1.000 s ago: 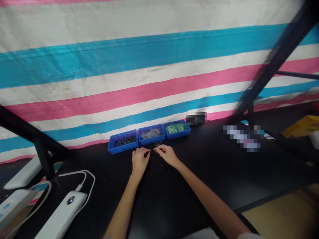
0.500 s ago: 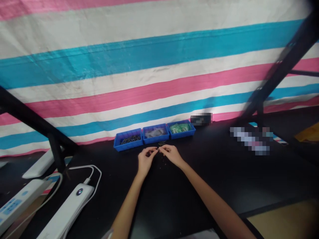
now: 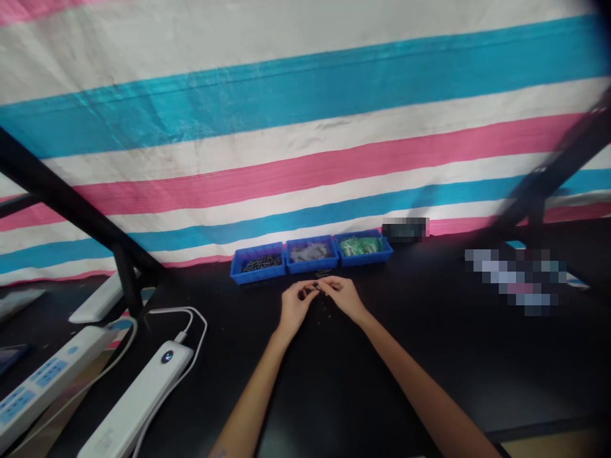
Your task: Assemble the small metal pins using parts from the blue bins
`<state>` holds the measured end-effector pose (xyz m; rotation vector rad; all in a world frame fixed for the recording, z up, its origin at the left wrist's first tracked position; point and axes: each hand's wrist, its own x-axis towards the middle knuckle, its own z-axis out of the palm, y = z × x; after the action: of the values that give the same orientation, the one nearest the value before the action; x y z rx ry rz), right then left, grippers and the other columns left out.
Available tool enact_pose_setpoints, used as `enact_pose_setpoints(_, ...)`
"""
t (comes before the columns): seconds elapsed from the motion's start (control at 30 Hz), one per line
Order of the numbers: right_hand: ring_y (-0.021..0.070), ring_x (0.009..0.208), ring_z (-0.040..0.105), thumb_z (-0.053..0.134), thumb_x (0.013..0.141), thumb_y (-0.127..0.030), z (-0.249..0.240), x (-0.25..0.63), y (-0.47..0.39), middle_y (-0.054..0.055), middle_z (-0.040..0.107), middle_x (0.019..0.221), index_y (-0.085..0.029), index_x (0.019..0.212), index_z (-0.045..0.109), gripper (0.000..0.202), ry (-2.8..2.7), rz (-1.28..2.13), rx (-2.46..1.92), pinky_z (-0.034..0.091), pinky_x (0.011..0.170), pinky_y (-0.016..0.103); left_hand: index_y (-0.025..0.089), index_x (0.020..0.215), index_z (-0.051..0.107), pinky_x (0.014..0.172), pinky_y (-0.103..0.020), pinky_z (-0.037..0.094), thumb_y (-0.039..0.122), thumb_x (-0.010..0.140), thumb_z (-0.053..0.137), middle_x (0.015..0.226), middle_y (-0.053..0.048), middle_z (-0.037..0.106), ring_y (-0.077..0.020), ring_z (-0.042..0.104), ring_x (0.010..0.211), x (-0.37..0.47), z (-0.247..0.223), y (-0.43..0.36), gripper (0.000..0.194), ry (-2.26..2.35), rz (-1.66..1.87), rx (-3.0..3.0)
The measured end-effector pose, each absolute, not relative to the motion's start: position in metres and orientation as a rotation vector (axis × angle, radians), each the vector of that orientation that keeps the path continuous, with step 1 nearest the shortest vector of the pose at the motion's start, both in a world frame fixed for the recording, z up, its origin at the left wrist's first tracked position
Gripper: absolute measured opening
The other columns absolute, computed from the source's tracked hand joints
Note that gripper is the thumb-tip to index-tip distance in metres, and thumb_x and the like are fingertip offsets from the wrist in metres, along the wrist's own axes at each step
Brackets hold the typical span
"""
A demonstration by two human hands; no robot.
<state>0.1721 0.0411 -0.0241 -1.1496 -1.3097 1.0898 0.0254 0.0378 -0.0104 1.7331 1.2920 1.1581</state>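
My left hand (image 3: 296, 306) and my right hand (image 3: 344, 296) meet over the black table (image 3: 329, 381), fingertips pinched together around something too small to make out. Just beyond them lie a few thin screw-like pieces (image 3: 323, 274), and tiny bits are scattered below the fingers. Behind the hands stand three blue bins in a row. Dark screw-like parts fill the left bin (image 3: 258, 276). Clear plastic bags are in the middle bin (image 3: 312, 263). The right bin (image 3: 365, 258) holds green-tinted bags.
At the left are a white power bank (image 3: 138, 401) with a cable and a white power strip (image 3: 52, 378). Black frame legs slant on both sides before a striped sheet (image 3: 305, 152). Pixelated items lie at the right, and a dark one beside the right bin.
The whole view has shifted, so the table, bins and hands appear farther right. Both hands keep their pinch, with only slight finger movement.
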Motion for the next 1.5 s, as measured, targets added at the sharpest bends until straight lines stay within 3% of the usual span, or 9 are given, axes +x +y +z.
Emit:
enact_pose_setpoints(0.23,0.0175,0.068,0.062,0.063,0.068,-0.036,-0.024,0.171,0.04,0.007,0.068,0.077,-0.015,0.08,0.068,0.025,-1.32,1.059,-1.18,0.048,0.062,0.029,0.018,0.1,0.063,0.057,-0.022,0.039,0.031,0.071,0.062,0.075,-0.002,0.067,-0.0102,0.048,0.056,0.024,-0.007,0.04,0.033,1.232,1.26,1.604)
enact_pose_setpoints(0.6,0.0167,0.06,0.058,0.062,0.068,-0.042,-0.028,0.171,0.036,0.003,0.066,0.065,-0.019,0.071,0.068,0.023,-1.583,0.921,-1.322,0.044,0.056,0.027,0.015,0.093,0.066,0.058,-0.023,0.04,0.034,0.068,0.064,0.073,-0.003,0.067,-0.0122,0.055,0.062,0.026,-0.002,0.034,0.031,1.231,1.329,1.514)
enact_pose_setpoints(0.83,0.0145,0.06,0.057,0.056,0.073,-0.04,-0.023,0.169,0.038,0.005,0.064,0.073,-0.016,0.081,0.064,0.027,-1.408,1.024,-1.204,0.045,0.054,0.025,0.015,0.099,0.063,0.061,-0.024,0.045,0.033,0.067,0.065,0.078,-0.004,0.068,-0.0111,0.055,0.06,0.013,-0.003,0.042,0.037,1.247,1.349,1.468)
enact_pose_setpoints(1.03,0.013,0.057,0.055,0.055,0.074,-0.04,-0.018,0.168,0.036,0.005,0.063,0.072,-0.016,0.083,0.064,0.027,-1.346,1.071,-1.209,0.045,0.052,0.025,0.013,0.083,0.069,0.071,-0.028,0.047,0.036,0.063,0.067,0.081,-0.007,0.069,-0.0166,0.061,0.073,-0.022,-0.003,0.058,0.031,1.499,1.583,1.279)
enact_pose_setpoints(1.27,0.0164,0.067,0.059,0.053,0.076,-0.038,-0.021,0.168,0.036,0.007,0.064,0.076,-0.016,0.084,0.064,0.026,-1.368,1.063,-1.206,0.046,0.054,0.025,0.011,0.085,0.069,0.059,-0.025,0.046,0.039,0.061,0.068,0.075,-0.006,0.068,-0.0121,0.057,0.059,-0.048,0.003,0.065,0.036,1.568,1.755,1.087)
enact_pose_setpoints(1.5,0.0165,0.066,0.06,0.052,0.077,-0.037,-0.025,0.169,0.036,0.006,0.065,0.074,-0.017,0.085,0.064,0.026,-1.434,1.013,-1.247,0.047,0.055,0.026,0.01,0.098,0.065,0.057,-0.023,0.044,0.036,0.062,0.068,0.097,-0.011,0.066,-0.0105,0.058,0.06,-0.041,0.006,0.065,0.045,1.483,1.669,1.006)
